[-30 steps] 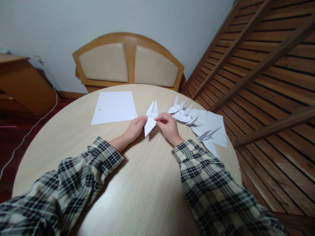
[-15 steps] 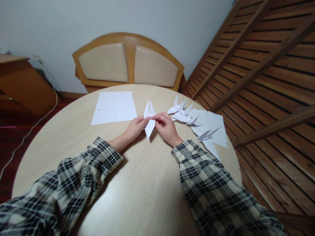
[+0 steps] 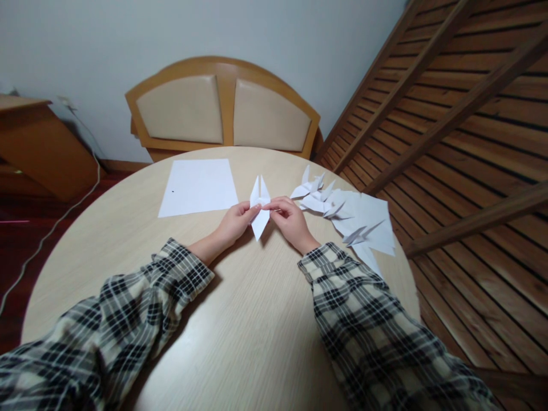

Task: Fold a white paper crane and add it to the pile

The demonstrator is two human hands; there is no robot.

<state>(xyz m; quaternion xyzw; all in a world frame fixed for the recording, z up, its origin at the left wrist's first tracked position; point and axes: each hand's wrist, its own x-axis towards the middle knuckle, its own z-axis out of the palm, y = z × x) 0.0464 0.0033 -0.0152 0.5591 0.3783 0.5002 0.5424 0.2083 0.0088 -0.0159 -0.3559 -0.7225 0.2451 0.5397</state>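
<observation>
A piece of white folded paper point(image 3: 260, 224), long and diamond-shaped with two narrow points at its far end, is held just above the table between both hands. My left hand point(image 3: 234, 221) pinches its left edge, thumb on top. From the other side my right hand point(image 3: 291, 222) grips the middle of the paper with thumb and fingers. Some fingertips are hidden behind the paper and the hands. Several folded paper cranes point(image 3: 317, 197) lie to the right of my right hand.
The round wooden table point(image 3: 240, 319) carries a flat stack of white paper point(image 3: 199, 188) at the far left. More white sheets point(image 3: 372, 214) lie under and beside the cranes. A padded headboard point(image 3: 226, 108) stands behind the table, and a slatted wooden panel point(image 3: 471, 142) borders the right.
My right hand's fingers have shifted very slightly on the folded paper. The left hand and everything else look the same.
</observation>
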